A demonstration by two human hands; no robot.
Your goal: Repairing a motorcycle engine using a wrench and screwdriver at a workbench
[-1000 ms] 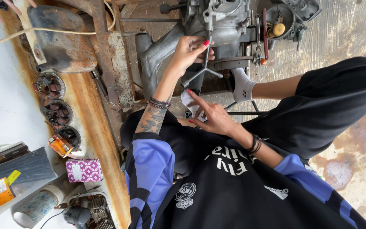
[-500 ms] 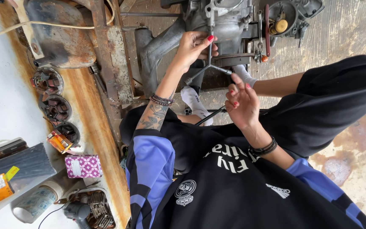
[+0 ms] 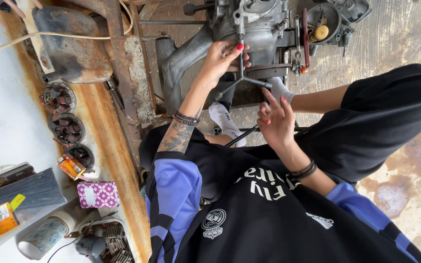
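The left hand (image 3: 222,58) has its fingers clamped on the shaft of a stiff, three-armed steel wrench (image 3: 242,78) seated in a heavy grey metal engine (image 3: 249,24). The right hand (image 3: 276,122) hovers below, fingers apart. The wrench's side arms likely give the best grip.

Your left hand (image 3: 222,57) reached up with its tattooed forearm extended, fingers curled closed in a grip. Your right hand (image 3: 275,122) hovered lower, fingers loosely spread, holding nothing.
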